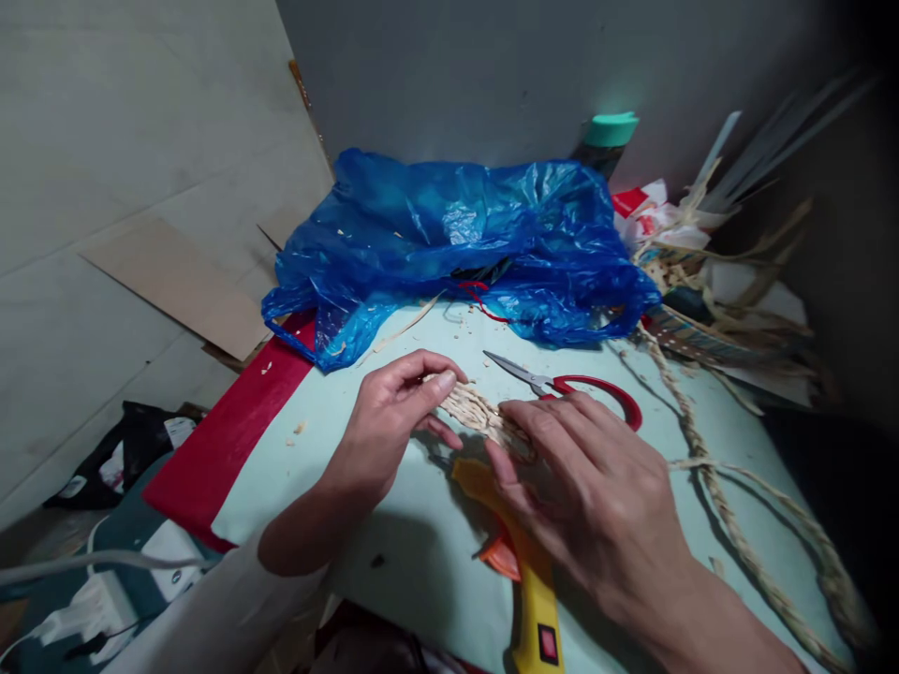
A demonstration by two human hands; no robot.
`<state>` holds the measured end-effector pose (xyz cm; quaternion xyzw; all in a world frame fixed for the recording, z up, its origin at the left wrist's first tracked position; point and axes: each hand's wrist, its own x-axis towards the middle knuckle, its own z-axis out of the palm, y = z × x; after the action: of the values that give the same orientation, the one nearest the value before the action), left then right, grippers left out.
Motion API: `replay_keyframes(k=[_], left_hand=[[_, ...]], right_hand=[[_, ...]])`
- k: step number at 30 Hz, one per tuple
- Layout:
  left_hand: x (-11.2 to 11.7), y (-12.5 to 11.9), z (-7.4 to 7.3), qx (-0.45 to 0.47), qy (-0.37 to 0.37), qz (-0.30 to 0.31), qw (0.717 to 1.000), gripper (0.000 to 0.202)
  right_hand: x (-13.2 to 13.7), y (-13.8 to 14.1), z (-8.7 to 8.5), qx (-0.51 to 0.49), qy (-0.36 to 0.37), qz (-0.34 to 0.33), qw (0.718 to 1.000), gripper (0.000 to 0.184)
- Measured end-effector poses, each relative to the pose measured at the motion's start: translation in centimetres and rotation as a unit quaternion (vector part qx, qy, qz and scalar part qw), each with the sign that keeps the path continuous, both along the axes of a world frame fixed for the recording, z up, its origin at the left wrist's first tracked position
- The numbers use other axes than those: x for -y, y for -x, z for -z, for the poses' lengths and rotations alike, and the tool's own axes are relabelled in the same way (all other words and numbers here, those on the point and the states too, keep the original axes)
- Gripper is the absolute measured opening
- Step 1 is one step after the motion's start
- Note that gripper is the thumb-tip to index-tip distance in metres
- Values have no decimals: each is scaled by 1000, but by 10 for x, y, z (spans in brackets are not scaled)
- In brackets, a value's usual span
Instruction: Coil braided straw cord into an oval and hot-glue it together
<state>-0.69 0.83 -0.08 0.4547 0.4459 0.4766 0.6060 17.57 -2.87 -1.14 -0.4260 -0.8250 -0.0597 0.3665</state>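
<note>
Between my two hands is a small piece of braided natural fibre (469, 408), pale and straw-like. Its left end is pinched between the thumb and fingers of my left hand (390, 417). My right hand (586, 477) grips the other end with thumb and fingertips, hiding part of it. Under the braid and partly behind my right hand lies a yellow glue gun (537, 580) with an orange trigger and a red switch. Red-handled scissors (540, 382) rest just beyond my right hand, their blades pointing to the upper left.
A crumpled blue plastic bag (449, 225) spreads across the back of the pale green table (281, 477). Long braided cord (702, 468) runs down the right side, near a basket (695, 328) of fibre strips. A green-lidded bottle (610, 136) stands behind; power plugs (91, 608) are at lower left.
</note>
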Motion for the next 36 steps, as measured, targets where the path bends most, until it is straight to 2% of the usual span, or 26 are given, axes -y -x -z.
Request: replay_keyframes(k=[3, 5, 8, 9, 11, 14, 17, 19, 21, 23, 24, 25, 29, 36], left_hand=[[0, 3, -3, 11, -25, -15, 1000, 17], [-4, 6, -5, 41, -67, -75, 994, 15], [-11, 11, -5, 48, -145, -222, 963, 6], [-13, 13, -4, 46, -158, -249, 955, 6], [-15, 15, -2, 19, -181, -261, 948, 6], [-12, 19, -1, -53, -227, -237, 943, 7], [-7, 25, -5, -126, -266, -184, 938, 20], [-6, 30, -10, -174, -305, -88, 932, 29], [-5, 33, -15, -219, -352, 49, 909, 34], [-5, 33, -19, -266, -369, 114, 883, 57], [-5, 31, -20, -282, -371, 134, 875, 61], [-4, 29, -21, -295, -371, 143, 869, 57], [-1, 22, -21, -312, -381, 149, 858, 23], [0, 19, -17, -295, -438, 120, 841, 25]], right_hand=[[-3, -5, 4, -25, 20, -9, 999, 10], [-6, -8, 7, -38, 22, -1, 999, 10], [-10, -12, 8, -42, 11, 4, 999, 11], [-11, -13, 7, -44, 8, -3, 999, 12], [-11, -15, 4, -48, 0, -25, 999, 12], [-8, -16, -5, -55, -10, -70, 996, 17], [-4, -16, -12, -61, -23, -97, 993, 22], [-2, -17, -15, -65, -33, -101, 992, 22], [-1, -17, -17, -67, -34, -105, 992, 22], [0, -18, -18, -67, -24, -110, 991, 22], [0, -18, -18, -67, -20, -112, 991, 22], [0, -18, -18, -67, -16, -114, 991, 21], [0, -18, -17, -60, -17, -113, 992, 22], [0, -17, -18, -42, -2, -110, 993, 21]])
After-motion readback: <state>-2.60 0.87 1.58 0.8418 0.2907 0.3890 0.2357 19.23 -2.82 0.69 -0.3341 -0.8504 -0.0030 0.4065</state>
